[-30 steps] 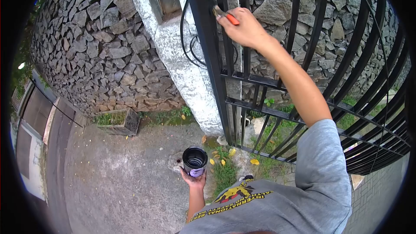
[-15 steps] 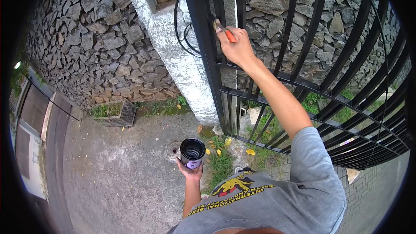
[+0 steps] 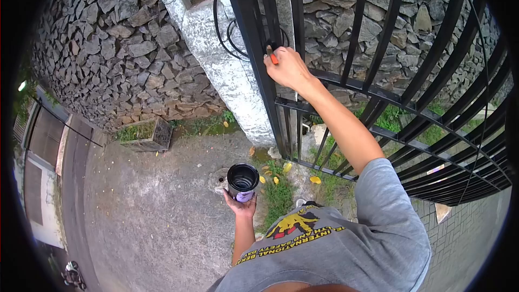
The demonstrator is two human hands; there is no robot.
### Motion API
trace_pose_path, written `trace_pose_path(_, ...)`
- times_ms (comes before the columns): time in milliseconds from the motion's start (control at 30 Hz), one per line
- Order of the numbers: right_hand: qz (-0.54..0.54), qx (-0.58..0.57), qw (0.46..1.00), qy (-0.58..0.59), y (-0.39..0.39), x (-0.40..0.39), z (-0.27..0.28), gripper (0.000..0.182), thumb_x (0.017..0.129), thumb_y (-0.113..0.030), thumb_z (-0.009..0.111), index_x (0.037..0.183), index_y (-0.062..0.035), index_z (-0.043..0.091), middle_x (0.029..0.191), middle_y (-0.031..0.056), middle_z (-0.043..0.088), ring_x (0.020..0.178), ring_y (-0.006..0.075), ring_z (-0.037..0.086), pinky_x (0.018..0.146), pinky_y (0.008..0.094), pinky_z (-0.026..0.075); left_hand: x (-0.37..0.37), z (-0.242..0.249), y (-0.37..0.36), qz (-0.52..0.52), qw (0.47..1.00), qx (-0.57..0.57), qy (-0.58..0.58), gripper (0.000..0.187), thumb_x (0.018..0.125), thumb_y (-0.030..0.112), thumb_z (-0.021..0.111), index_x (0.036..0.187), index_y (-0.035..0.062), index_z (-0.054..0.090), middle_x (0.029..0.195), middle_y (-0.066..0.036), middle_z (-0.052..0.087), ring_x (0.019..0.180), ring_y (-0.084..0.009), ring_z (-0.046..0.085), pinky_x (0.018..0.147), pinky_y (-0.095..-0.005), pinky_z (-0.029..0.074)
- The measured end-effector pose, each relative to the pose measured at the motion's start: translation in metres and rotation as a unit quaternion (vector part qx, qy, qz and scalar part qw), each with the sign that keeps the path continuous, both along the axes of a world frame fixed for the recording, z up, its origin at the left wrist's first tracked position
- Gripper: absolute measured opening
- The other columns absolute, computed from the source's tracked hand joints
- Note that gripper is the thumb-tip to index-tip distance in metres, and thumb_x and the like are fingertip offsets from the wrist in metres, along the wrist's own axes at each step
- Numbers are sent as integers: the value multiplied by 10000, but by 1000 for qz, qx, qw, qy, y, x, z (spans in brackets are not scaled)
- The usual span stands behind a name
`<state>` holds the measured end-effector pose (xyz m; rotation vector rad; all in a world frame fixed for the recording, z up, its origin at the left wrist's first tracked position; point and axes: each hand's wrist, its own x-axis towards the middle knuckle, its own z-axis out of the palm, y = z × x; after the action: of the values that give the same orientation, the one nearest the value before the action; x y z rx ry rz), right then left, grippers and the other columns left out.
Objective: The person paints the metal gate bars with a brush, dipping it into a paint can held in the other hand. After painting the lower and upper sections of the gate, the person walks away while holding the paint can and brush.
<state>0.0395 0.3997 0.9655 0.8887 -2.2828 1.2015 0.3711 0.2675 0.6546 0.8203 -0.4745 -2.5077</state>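
The person wears a grey short-sleeved T-shirt (image 3: 346,243) with a loose sleeve (image 3: 386,200) that ends above the elbow, leaving both forearms bare. Across the chest runs a printed emblem (image 3: 294,224) in yellow, black and red, ringed by curved yellow lettering. Both hands are bare, without gloves, rings or watch.

head-worn view, looking steeply down, close

right hand (image 3: 288,68): arm stretched up and forward, fingers curled closed | left hand (image 3: 241,206): held low, palm up, cupped
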Motion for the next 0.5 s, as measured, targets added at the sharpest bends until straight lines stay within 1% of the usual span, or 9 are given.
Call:
trace_pose_path(33, 13, -8, 1000, -22, 2, 0, -4, 321, 899, -221, 616, 700, 27, 571, 678, 273, 617, 701, 467, 643, 662, 517, 519, 7, -7, -1, -13, 1000, 6, 9, 771, 881, 716, 477, 1409, 155, 501, 1306, -103, 617, 1151, -341, 627, 917, -501, 555)
trace_pose_path(67, 26, -53, 998, -20, 2, -2, -4, 320, 904, -219, 616, 706, 27, 568, 665, 269, 609, 681, 463, 637, 640, 507, 509, 11, -19, -5, -26, 999, 11, 23, 776, 881, 718, 474, 1411, 153, 498, 1307, -104, 616, 1146, -349, 629, 913, -500, 557)
trace_pose_path(100, 38, -97, 994, -14, 4, 0, 7, 318, 910, -217, 616, 711, 27, 565, 651, 265, 600, 660, 459, 631, 619, 497, 499, 6, -15, -6, -39, 998, 16, 40, 781, 881, 720, 472, 1414, 151, 495, 1308, -106, 616, 1141, -358, 631, 908, -499, 559)
trace_pose_path(133, 52, -140, 989, -10, 5, 1, 14, 317, 916, -214, 616, 717, 26, 561, 638, 262, 592, 640, 455, 625, 598, 487, 489, 3, -13, -3, -39, 998, 20, 49, 791, 877, 727, 469, 1417, 149, 491, 1302, -118, 618, 1092, -388, 651, 811, -459, 599)
trace_pose_path(233, 85, -173, 980, 55, -4, -5, 4, 248, 949, -181, 601, 813, 25, 614, 563, 174, 496, 494, 301, 498, 521, 385, 416, -4, 1, 7, 8, 1000, 0, -16, 802, 873, 737, 459, 1418, 148, 489, 1294, -132, 622, 1053, -403, 665, 693, -409, 620)
trace_pose_path(267, 76, -105, 991, 44, 2, -3, -2, 258, 954, -190, 605, 809, 24, 612, 566, 168, 498, 492, 287, 512, 513, 384, 407, -1, -3, 5, -4, 999, -18, -37, 807, 875, 742, 447, 1419, 148, 487, 1292, -140, 623, 1060, -405, 663, 674, -397, 621)
trace_pose_path(367, 87, -129, 987, 35, 12, -1, 11, 321, 936, -230, 620, 747, 25, 567, 569, 235, 539, 553, 431, 573, 536, 446, 447, 2, -15, -2, -31, 999, 23, 19, 809, 870, 750, 445, 1414, 153, 491, 1295, -136, 622, 1077, -402, 657, 729, -426, 615)
trace_pose_path(400, 92, -142, 985, 36, 14, 3, 26, 318, 931, -231, 622, 752, 27, 572, 570, 242, 538, 560, 442, 577, 538, 458, 452, 5, -21, -5, -54, 997, 24, 46, 814, 858, 755, 462, 1412, 160, 493, 1294, -133, 623, 1082, -399, 655, 745, -420, 613)
trace_pose_path(500, 96, -179, 977, 63, 0, -5, 39, 324, 933, -232, 616, 748, 29, 563, 580, 246, 548, 558, 447, 575, 542, 467, 453, 0, -16, -6, -60, 998, 18, -20, 752, 828, 789, 472, 1342, 244, 534, 1225, -3, 643, 1019, -280, 651, 743, -452, 543)
